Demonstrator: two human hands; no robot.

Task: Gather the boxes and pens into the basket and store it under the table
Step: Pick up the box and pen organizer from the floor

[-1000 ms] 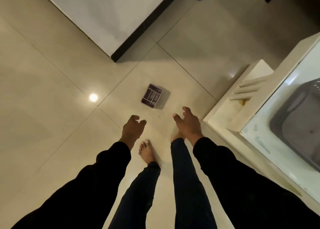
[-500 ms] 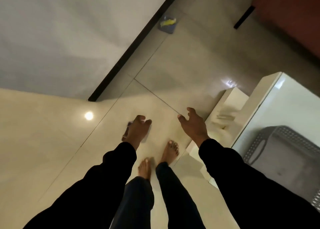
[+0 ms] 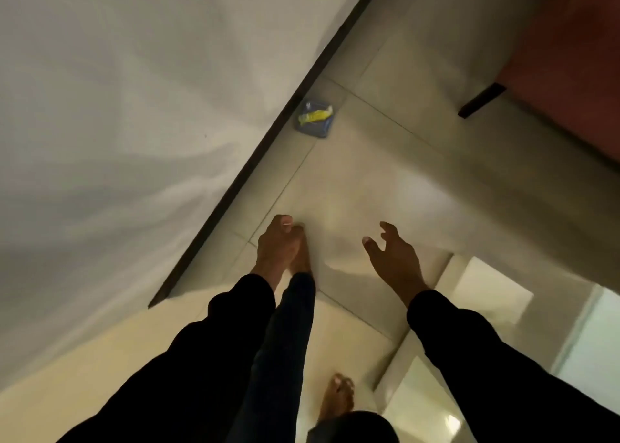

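Left hand [image 3: 278,246]: ours, fingers curled in; whether they grasp anything we cannot tell.
Right hand [image 3: 394,258]: ours, fingers spread, released, holding nothing.
Box [image 3: 315,119]: blue with yellow, on the floor [image 3: 385,180] hard against the dark skirting [image 3: 255,164]; we judge it the next pickup.
Room: bare tiles ahead; white table [image 3: 590,335] at right.
Basket: not seen.

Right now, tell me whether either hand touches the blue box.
Apart. The head view shows bare floor between the blue box and both the left hand and right hand.
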